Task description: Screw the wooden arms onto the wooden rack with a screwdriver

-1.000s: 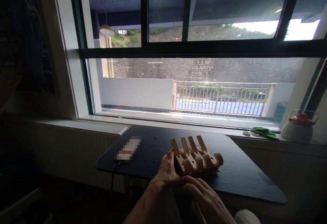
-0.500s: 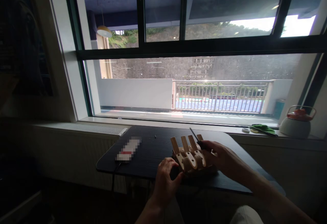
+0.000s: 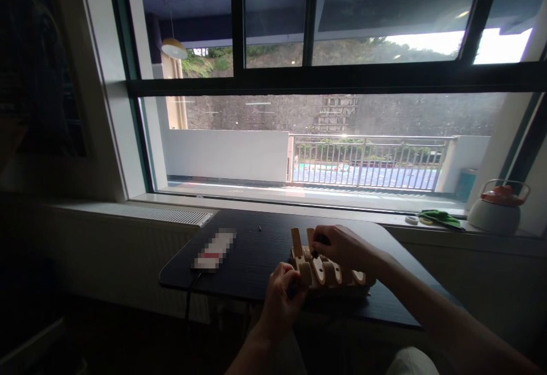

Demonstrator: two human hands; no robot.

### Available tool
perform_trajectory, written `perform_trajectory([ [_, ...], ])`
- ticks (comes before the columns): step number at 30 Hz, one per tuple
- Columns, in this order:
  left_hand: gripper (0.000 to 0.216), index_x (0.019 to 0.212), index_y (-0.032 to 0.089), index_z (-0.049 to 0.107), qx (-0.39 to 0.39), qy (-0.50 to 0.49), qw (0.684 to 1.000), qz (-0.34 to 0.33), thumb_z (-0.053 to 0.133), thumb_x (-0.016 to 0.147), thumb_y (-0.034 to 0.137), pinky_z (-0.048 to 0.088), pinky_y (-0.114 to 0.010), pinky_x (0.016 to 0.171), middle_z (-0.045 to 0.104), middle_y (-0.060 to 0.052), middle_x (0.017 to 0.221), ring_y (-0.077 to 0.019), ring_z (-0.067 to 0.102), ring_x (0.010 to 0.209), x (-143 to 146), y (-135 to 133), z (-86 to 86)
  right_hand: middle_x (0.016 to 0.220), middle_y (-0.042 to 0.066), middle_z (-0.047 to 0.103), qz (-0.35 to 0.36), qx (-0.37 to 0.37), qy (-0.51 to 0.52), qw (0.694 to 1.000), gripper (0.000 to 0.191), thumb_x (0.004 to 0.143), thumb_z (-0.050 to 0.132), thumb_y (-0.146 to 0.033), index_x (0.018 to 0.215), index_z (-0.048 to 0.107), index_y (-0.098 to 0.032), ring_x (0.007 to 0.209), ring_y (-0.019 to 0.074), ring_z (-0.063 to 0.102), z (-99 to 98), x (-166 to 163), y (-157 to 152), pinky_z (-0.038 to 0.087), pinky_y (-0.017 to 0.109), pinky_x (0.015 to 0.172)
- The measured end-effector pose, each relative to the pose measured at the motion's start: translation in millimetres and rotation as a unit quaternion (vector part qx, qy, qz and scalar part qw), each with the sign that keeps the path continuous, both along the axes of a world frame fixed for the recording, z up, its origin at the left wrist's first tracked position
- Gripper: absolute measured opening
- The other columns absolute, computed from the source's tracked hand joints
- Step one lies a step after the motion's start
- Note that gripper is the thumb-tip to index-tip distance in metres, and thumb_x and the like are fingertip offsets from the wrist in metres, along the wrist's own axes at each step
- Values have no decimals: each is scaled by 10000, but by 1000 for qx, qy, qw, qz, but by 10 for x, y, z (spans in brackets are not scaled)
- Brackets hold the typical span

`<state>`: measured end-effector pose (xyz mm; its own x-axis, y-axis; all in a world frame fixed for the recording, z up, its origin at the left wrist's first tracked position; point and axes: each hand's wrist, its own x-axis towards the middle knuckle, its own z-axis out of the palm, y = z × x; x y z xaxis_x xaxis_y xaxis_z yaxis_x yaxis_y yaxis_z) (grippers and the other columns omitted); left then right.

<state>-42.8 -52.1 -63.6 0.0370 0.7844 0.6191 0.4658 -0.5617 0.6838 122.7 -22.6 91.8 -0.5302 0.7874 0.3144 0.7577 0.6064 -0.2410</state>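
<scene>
A wooden assembly rests near the table's front edge, with rounded wooden pieces, dark dots like screw heads and upright slats. Several of the slats are hidden behind my right hand. My left hand is closed on the assembly's left end, thumb and fingers curled around a dark area that I cannot make out. Over the slats, my right hand is closed around a thin dark tool, apparently a screwdriver. Its dark end is close to a rounded piece; whether they touch cannot be told.
The dark table stands under a wide window. A blurred white and red object with a cable lies at its left, and a tiny dark piece near the back. On the sill are a green cloth, small rings and a kettle-like pot.
My right hand has moved left over the slats, and the tool's shaft no longer points up and away. My left hand has shifted slightly right along with the assembly.
</scene>
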Motion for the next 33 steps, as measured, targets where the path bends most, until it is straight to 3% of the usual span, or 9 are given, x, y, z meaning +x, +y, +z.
perform_trajectory([
  [7, 196, 884, 174, 608, -6, -62, 996, -67, 521, 744, 69, 447, -287, 849, 587, -39, 931, -176, 564, 912, -142, 68, 36, 625, -11, 582, -10, 1, -72, 997, 118, 802, 516, -259, 753, 608, -204, 545, 107, 454, 30, -137, 40, 279, 225, 529],
  [11, 180, 886, 166, 651, -27, -94, 993, -58, 487, 815, 144, 459, -280, 840, 616, -39, 903, -169, 588, 893, -192, 283, 188, 636, -12, 593, 14, -4, -88, 996, 118, 789, 513, -256, 746, 610, -205, 551, 108, 449, 100, -207, 21, 268, 234, 533],
  [14, 195, 869, 160, 694, -42, -78, 991, -104, 507, 815, 172, 467, -279, 850, 635, -47, 904, -172, 599, 903, -207, 464, 250, 637, -18, 590, 28, -5, -90, 996, 103, 771, 513, -242, 742, 607, -213, 563, 108, 442, 117, -253, 30, 264, 233, 535],
  [17, 219, 857, 164, 720, -58, -56, 988, -132, 518, 779, 134, 466, -287, 877, 646, -58, 951, -183, 590, 952, -216, 549, 215, 630, -24, 584, 33, -8, -92, 995, 101, 764, 509, -242, 739, 602, -214, 550, 103, 426, 116, -274, 48, 256, 231, 528],
  [26, 283, 923, 217, 738, -31, -15, 992, -122, 536, 763, 99, 414, -307, 982, 644, -43, 1065, -191, 527, 1063, -230, 349, 97, 561, -42, 494, 20, -7, -95, 995, 126, 773, 462, -219, 691, 556, -207, 512, 95, 342, 68, -267, 74, 229, 234, 497],
  [33, 286, 919, 213, 738, -11, -33, 993, -117, 559, 744, 74, 406, -306, 987, 657, -39, 1053, -184, 535, 1054, -226, 377, 31, 575, -39, 498, 24, 5, -107, 994, 130, 786, 453, -228, 679, 525, -206, 535, 102, 365, 65, -322, 110, 249, 238, 519],
])
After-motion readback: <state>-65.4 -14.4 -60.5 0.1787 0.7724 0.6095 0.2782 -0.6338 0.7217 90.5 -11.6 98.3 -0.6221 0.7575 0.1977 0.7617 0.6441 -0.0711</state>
